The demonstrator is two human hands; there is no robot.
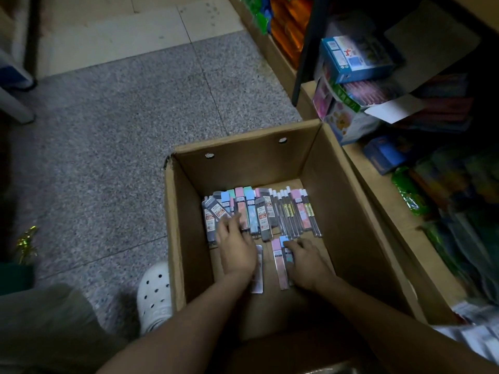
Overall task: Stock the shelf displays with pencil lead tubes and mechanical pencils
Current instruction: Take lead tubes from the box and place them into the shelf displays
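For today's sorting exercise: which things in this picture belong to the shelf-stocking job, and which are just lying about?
Belongs to the job:
lead tubes lying in the box
cardboard box holding them
left hand and right hand, both on tubes
shelf goods to the right

Just lying about:
white clog
gold tinsel

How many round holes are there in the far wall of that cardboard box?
2. One hole sits toward the left of the far wall of the box, the other hole toward the right, both near the top edge. No others show on that wall.
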